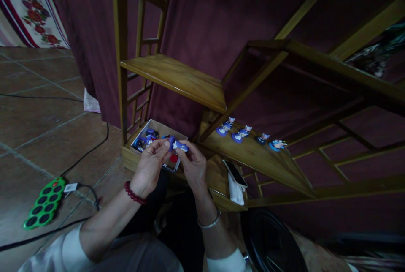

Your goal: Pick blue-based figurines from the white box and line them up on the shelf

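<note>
Both my hands meet over an open box (167, 129) of small figures on the low shelf. My left hand (152, 165) pinches the round purple base (171, 142) of a small figure. The fingers of my right hand (193, 166) are closed on the blue-and-white body (181, 147) of the same figure, which lies tilted sideways. Several purple and blue pieces (151, 133) show in the box, with a red disc (174, 158) near its front edge, just below the figure.
Several figures (242, 134) stand on a wooden shelf (268, 161) to the right. A phone (234, 173) and a white item (236, 191) rest lower down. A black round object (272, 242) is at bottom right. A green power strip (44, 203) and cables lie on the floor at left.
</note>
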`<move>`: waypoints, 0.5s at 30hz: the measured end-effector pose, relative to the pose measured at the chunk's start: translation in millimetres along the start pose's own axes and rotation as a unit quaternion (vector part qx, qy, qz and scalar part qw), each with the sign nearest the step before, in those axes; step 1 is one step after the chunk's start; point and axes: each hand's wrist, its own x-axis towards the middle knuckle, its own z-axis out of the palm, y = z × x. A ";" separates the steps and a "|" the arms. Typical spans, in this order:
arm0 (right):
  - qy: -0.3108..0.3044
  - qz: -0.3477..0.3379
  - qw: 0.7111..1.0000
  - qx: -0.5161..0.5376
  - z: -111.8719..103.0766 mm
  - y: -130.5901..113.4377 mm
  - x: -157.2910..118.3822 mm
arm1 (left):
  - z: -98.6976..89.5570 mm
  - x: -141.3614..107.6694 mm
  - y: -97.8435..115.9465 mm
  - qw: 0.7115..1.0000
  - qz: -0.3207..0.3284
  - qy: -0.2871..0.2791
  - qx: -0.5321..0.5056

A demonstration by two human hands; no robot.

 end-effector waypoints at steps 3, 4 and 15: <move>0.000 -0.023 1.000 -0.015 -1.9 0.5 0.0 | 0.0 -0.9 -0.8 1.000 0.003 -0.004 -0.004; 0.000 -0.032 0.999 -0.019 -2.6 0.5 0.1 | 0.5 -1.5 -0.7 1.000 0.002 -0.006 -0.005; -0.022 -0.030 0.996 -0.076 -0.4 18.9 1.9 | -9.8 15.0 -11.8 1.000 -0.010 -0.002 0.025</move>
